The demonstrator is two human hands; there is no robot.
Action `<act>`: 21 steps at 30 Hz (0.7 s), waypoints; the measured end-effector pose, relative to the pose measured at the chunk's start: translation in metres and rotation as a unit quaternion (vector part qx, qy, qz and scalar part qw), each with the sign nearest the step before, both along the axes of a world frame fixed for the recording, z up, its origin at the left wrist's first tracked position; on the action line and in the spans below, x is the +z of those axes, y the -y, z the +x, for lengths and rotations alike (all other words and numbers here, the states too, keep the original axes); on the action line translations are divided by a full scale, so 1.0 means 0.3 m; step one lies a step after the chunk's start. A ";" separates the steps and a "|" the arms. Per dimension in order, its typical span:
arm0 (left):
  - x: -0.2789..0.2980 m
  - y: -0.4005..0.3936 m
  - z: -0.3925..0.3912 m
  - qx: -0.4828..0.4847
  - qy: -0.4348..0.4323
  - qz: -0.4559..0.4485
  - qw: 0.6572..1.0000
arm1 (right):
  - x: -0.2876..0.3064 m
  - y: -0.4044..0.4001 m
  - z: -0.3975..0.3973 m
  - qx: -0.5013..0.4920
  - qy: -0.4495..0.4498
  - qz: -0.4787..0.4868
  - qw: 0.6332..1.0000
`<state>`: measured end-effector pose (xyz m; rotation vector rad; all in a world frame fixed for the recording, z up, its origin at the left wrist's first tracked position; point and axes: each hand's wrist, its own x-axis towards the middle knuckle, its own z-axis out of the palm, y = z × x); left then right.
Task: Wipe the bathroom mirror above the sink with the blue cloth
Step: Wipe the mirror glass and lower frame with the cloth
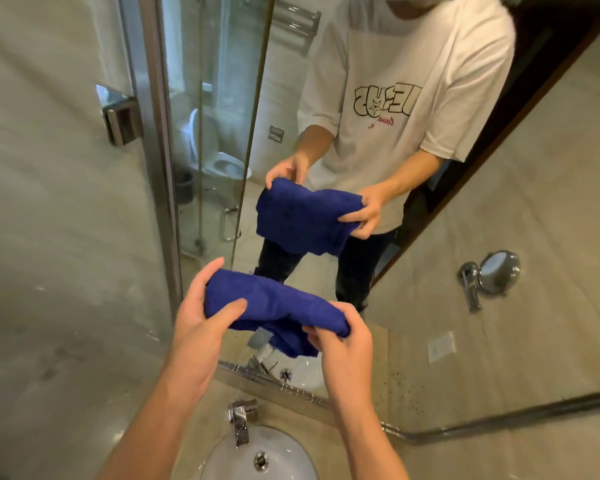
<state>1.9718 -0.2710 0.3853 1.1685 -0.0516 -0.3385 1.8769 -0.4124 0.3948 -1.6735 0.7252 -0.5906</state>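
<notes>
Holding a folded deep-blue terry cloth (274, 306) in mid-air, two bare hands are reaching out from the bottom of the head camera's view, in front of a large frameless wall mirror (326, 64). The left hand (201, 323) is gripping the cloth's left end, fingers curled behind it and thumb lying across its front. The right hand (340, 337) is pinching the cloth's right end, where a loose fold is hanging down below the fingers. The cloth is hovering just before the glass, not touching it as far as can be told, and above a white oval ceramic sink (229, 459) set into a beige stone surface (201, 403). A chrome block-shaped tap (240, 422) is standing at the sink's back edge, directly beneath the hands. The mirror is showing the reflection of a person in a white printed T-shirt holding the same cloth, with a glass shower partition and a white toilet behind. A round chrome wall fitting (492, 275) is appearing at the right.
</notes>
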 end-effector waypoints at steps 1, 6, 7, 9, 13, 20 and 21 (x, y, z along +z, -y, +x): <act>0.000 0.000 0.015 -0.008 0.023 0.002 1.000 | 0.019 -0.012 0.034 -0.015 0.033 0.038 0.999; 0.054 -0.021 0.134 -0.142 0.182 0.044 0.972 | 0.113 -0.067 0.187 -0.087 0.133 0.216 0.964; 0.074 -0.024 0.162 -0.140 0.217 0.087 0.962 | 0.131 -0.073 0.217 -0.095 0.145 0.220 0.960; 0.115 -0.020 0.221 -0.079 0.273 0.154 0.946 | 0.170 -0.092 0.275 -0.101 0.169 0.224 0.954; 0.188 -0.009 0.345 0.094 0.278 0.126 0.948 | 0.246 -0.136 0.382 -0.113 0.200 0.170 0.958; 0.360 0.062 0.543 0.192 0.274 0.088 0.938 | 0.403 -0.127 0.569 -0.197 0.258 -0.025 0.945; 0.360 0.072 0.555 0.213 0.285 0.103 0.929 | 0.398 -0.130 0.581 -0.211 0.265 -0.027 0.941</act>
